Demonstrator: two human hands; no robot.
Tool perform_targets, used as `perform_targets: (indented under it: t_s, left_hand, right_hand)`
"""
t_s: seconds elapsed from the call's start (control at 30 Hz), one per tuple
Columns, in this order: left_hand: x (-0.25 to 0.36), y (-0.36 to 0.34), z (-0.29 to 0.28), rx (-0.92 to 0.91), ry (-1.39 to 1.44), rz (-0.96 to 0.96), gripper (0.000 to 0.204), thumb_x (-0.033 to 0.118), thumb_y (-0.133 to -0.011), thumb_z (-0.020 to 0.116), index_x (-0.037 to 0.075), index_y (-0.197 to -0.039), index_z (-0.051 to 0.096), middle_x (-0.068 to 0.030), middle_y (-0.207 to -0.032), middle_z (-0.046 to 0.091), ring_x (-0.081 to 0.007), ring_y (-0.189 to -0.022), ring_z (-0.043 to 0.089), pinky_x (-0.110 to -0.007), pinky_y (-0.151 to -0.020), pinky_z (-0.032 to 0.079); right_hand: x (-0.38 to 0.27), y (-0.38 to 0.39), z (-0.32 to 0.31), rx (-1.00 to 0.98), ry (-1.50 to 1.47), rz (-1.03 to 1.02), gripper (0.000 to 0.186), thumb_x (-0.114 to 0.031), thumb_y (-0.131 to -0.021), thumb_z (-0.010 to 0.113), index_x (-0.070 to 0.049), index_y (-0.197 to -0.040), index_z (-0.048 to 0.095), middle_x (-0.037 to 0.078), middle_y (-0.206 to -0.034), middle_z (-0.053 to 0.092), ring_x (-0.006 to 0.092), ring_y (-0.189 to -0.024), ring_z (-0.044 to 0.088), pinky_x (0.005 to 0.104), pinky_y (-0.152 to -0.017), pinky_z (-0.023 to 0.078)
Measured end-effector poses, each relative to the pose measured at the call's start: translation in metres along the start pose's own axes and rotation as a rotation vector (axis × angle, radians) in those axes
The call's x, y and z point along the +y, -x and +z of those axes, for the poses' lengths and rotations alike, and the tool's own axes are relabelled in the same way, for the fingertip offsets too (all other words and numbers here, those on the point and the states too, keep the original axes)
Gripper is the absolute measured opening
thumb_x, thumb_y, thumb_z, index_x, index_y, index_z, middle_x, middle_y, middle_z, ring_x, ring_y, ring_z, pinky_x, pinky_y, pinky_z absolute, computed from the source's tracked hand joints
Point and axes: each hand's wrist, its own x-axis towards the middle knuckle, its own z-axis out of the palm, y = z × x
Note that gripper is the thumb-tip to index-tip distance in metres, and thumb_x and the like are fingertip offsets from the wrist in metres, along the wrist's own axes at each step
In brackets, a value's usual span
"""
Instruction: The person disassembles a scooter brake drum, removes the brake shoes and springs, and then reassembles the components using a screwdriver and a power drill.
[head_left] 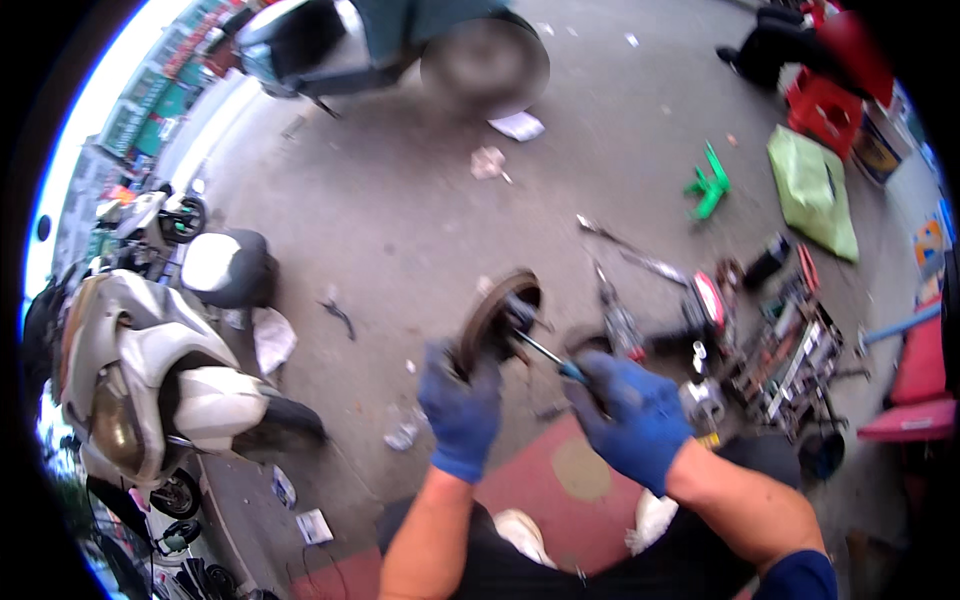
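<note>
Round metal drum — likely heavy, rigid, best held by its rim — is gripped at seven o'clock by the left hand; the right hand clasps a screwdriver at four o'clock.

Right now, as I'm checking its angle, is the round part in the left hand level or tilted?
Tilted: the round part slants steeply, its rim rising rightward from the left hand.

Your left fingers hide part of the round metal part; your right fingers cover the thin tool's handle end. Well beyond them, the top edge cuts off a blurred scooter.
</note>
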Motion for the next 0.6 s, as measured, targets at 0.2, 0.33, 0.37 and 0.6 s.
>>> perform_targets:
  t_s: [0.2,0.33,0.37,0.6]
  left_hand:
    - [0.025,-0.004,0.000,-0.048,0.360,-0.305,0.018,-0.001,-0.088,0.062,-0.002,-0.102,0.050,-0.0084,-0.082,0.064,-0.0109,-0.067,0.065,-0.025,-0.056,0.053]
    - [0.021,-0.004,-0.004,-0.067,0.339,-0.262,0.019,-0.004,-0.089,0.060,-0.002,-0.104,0.048,-0.0111,-0.092,0.064,-0.0122,-0.071,0.066,-0.024,-0.057,0.054]
    - [0.017,-0.003,-0.004,-0.074,0.300,-0.243,0.020,-0.004,-0.089,0.060,-0.002,-0.105,0.048,-0.0112,-0.092,0.064,-0.0124,-0.071,0.067,-0.024,-0.057,0.054]
    - [0.010,-0.002,0.000,-0.067,0.310,-0.186,0.020,-0.003,-0.090,0.061,-0.002,-0.105,0.048,-0.0110,-0.091,0.064,-0.0125,-0.071,0.067,-0.025,-0.057,0.055]
  right_hand:
    - [-0.002,0.000,-0.012,-0.012,-0.063,-0.021,0.015,-0.020,-0.092,0.061,-0.005,-0.090,0.058,0.018,-0.077,0.062,0.0380,-0.073,0.063,0.0470,-0.062,0.049]
    - [0.003,-0.002,-0.019,-0.058,-0.056,0.019,0.016,-0.020,-0.092,0.061,-0.005,-0.090,0.058,0.017,-0.076,0.061,0.0375,-0.073,0.063,0.0466,-0.062,0.049]
    - [0.001,0.002,-0.015,-0.059,-0.038,-0.022,0.015,-0.020,-0.091,0.062,-0.005,-0.088,0.057,0.017,-0.075,0.061,0.0372,-0.072,0.062,0.0467,-0.061,0.048]
    - [0.004,0.001,-0.015,-0.099,-0.072,0.006,0.015,-0.021,-0.091,0.062,-0.007,-0.089,0.058,0.017,-0.073,0.061,0.0380,-0.070,0.062,0.0467,-0.060,0.048]
